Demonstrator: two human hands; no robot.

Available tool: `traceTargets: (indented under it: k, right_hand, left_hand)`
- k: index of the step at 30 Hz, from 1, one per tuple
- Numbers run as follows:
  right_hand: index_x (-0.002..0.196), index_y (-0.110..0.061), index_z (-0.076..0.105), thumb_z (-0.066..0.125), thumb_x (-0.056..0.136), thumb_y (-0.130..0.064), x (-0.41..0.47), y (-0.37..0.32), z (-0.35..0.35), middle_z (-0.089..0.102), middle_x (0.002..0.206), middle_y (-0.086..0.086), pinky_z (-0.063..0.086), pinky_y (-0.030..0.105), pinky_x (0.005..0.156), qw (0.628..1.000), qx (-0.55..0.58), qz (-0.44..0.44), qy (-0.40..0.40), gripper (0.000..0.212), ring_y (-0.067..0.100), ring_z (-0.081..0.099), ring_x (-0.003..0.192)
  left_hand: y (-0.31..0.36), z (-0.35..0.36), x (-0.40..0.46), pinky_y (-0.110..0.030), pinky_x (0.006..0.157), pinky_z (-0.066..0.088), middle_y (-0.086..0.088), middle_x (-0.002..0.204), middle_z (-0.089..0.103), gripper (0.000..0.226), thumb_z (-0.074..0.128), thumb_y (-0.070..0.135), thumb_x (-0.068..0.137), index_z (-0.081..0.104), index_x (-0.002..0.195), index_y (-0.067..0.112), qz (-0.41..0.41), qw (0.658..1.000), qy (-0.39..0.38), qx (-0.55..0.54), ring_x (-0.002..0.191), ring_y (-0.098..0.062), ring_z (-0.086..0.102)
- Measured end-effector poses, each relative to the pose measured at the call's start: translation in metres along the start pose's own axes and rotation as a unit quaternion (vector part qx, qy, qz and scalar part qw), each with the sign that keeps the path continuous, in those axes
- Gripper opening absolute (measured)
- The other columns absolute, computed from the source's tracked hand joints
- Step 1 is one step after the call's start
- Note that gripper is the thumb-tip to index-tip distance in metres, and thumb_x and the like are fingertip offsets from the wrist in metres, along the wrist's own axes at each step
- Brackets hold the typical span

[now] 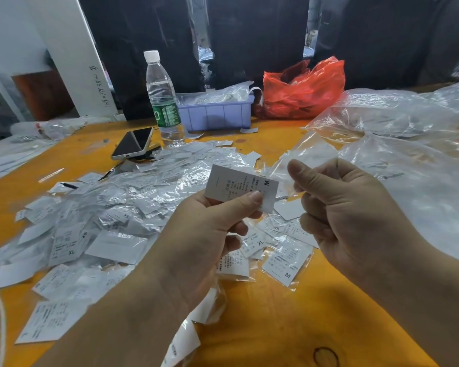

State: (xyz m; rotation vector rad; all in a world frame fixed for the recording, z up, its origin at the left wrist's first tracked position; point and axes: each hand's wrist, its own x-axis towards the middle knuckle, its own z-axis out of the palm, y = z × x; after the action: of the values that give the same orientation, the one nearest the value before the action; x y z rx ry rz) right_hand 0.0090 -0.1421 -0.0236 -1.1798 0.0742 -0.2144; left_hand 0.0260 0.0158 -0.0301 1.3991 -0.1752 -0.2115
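In the middle of the frame the left hand [210,229] holds a white paper label [239,185] with a big M on it. The thumb presses on the front of the label near its lower right corner. The curled fingers sit behind it, so this is a pinch. Just to the right, the right hand [350,207] holds a small clear bag [308,157]. Its thumb pinches the bag against the curled fingers, and the bag sticks up toward the top of the frame.

The label and the bag are very near each other. They may touch at the label's right end, but I cannot tell for sure. The label's long side runs left to right and tips down a little on the right. The end with the M points at the bag. So the bag is to the right of the label and a bit higher. I think the label has to slide that way, M end first, into the bag. I cannot see where the bag's mouth is, because the plastic is so clear.

Both hands are above the yellow table [276,327]. Under them and to the left lies a big heap of bagged labels [112,207]. Higher in the frame stand a water bottle [163,102], a phone [133,144], a blue tray [215,115] and a red bag [305,88]
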Motion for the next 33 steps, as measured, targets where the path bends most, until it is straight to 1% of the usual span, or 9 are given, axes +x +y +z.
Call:
traceTargets:
  k: [7,10,14,17,18,21,24,26,33]
  right_hand:
    - [0.07,-0.013,0.048,0.079,0.055,-0.029,-0.0006,0.0012,0.0005,0.029,0.048,0.0,0.025,0.015,0.032,1.0,0.005,0.004,-0.024,0.038,0.008,0.02,0.034]
    - [0.061,-0.018,0.05,0.081,0.05,-0.027,-0.0003,0.002,0.0007,0.031,0.056,0.004,0.025,0.015,0.032,0.999,0.008,0.011,-0.044,0.034,0.008,0.021,0.035]
    - [0.06,-0.019,0.05,0.08,0.051,-0.019,0.0,0.0021,-0.0007,0.03,0.049,-0.001,0.025,0.014,0.033,0.996,0.003,0.02,-0.081,0.032,0.007,0.022,0.035]
    - [0.072,-0.017,0.06,0.079,0.055,-0.013,0.0003,0.0038,-0.0019,0.036,0.06,0.006,0.024,0.015,0.033,0.994,-0.006,0.034,-0.104,0.025,0.006,0.022,0.035]
    - [0.08,-0.015,0.064,0.078,0.058,-0.012,0.0004,0.0044,-0.002,0.035,0.063,0.012,0.024,0.016,0.032,0.993,-0.009,0.039,-0.111,0.026,0.006,0.022,0.035]
    - [0.097,-0.009,0.066,0.075,0.066,-0.011,0.0007,0.0058,-0.0026,0.041,0.08,0.014,0.023,0.017,0.032,0.991,-0.029,0.051,-0.123,0.033,0.007,0.02,0.036]
    - [0.099,-0.008,0.067,0.069,0.08,-0.008,0.0011,0.0057,-0.0029,0.053,0.073,0.015,0.023,0.017,0.033,0.989,-0.059,0.047,-0.128,0.019,0.007,0.023,0.036]
    - [0.099,-0.007,0.068,0.064,0.087,-0.007,0.0016,0.0054,-0.0035,0.06,0.07,0.006,0.023,0.017,0.033,0.989,-0.069,0.045,-0.12,0.013,0.007,0.024,0.037]
    - [0.09,-0.006,0.065,0.062,0.089,-0.015,0.0015,0.0017,-0.0027,0.059,0.068,0.005,0.023,0.018,0.032,0.992,-0.06,0.064,-0.091,0.01,0.009,0.023,0.04]
  left_hand:
    - [-0.0007,0.0002,0.0002,-0.02,0.053,0.048,0.001,0.069,0.071,0.024,0.078,0.035,0.051,0.076,0.074,0.042,0.009,1.0,-0.008,-0.012,0.053,-0.003,0.055]
    - [0.0004,0.0003,0.0005,-0.019,0.052,0.049,0.002,0.068,0.07,0.023,0.078,0.035,0.05,0.076,0.072,0.042,0.017,1.0,-0.011,-0.023,0.052,-0.003,0.055]
    - [0.0012,-0.0008,0.001,-0.019,0.048,0.047,0.002,0.066,0.069,0.021,0.078,0.033,0.052,0.077,0.072,0.038,0.018,0.999,-0.004,-0.033,0.051,-0.004,0.054]
    - [0.0021,-0.0013,0.001,-0.019,0.047,0.047,0.002,0.066,0.068,0.017,0.077,0.03,0.055,0.078,0.071,0.036,0.013,0.999,-0.003,-0.037,0.05,-0.004,0.054]
    - [0.0023,-0.0015,0.0011,-0.019,0.047,0.047,0.002,0.065,0.068,0.016,0.077,0.03,0.055,0.077,0.07,0.036,0.013,0.999,-0.002,-0.039,0.05,-0.004,0.054]
    - [0.0025,-0.0021,0.001,-0.019,0.048,0.048,0.001,0.066,0.068,0.015,0.076,0.03,0.055,0.077,0.069,0.036,0.012,0.999,-0.004,-0.042,0.051,-0.004,0.055]
    - [0.0028,-0.0033,0.0003,-0.019,0.048,0.048,0.0,0.067,0.068,0.014,0.076,0.03,0.057,0.078,0.07,0.035,0.013,0.999,-0.016,-0.042,0.052,-0.005,0.055]
    - [0.0028,-0.0038,-0.0002,-0.019,0.048,0.048,-0.001,0.069,0.069,0.013,0.077,0.031,0.057,0.078,0.07,0.034,0.016,0.999,-0.025,-0.038,0.053,-0.005,0.056]
    - [0.0037,-0.0043,-0.0017,-0.02,0.049,0.048,-0.002,0.07,0.069,0.021,0.077,0.034,0.055,0.078,0.076,0.033,0.032,0.999,-0.029,-0.027,0.054,-0.006,0.056]
